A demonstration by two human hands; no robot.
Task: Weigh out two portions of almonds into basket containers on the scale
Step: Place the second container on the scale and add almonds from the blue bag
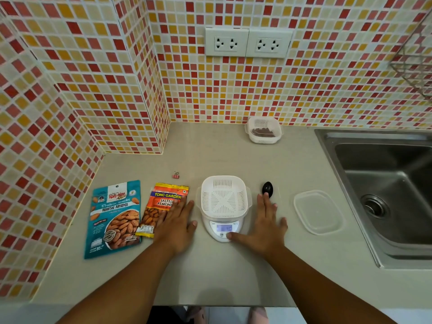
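Beside the scale (224, 226), both hands lie flat, holding nothing: left hand (177, 226) on the light, crinkly almond packet (162, 208), best pinched at its top edge; right hand (264, 226) thumbs a button.

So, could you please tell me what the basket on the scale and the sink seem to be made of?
The basket looks like matte white moulded plastic, judging by its even slots and rounded rim. The sink appears to be brushed stainless steel: grey, with soft reflections.
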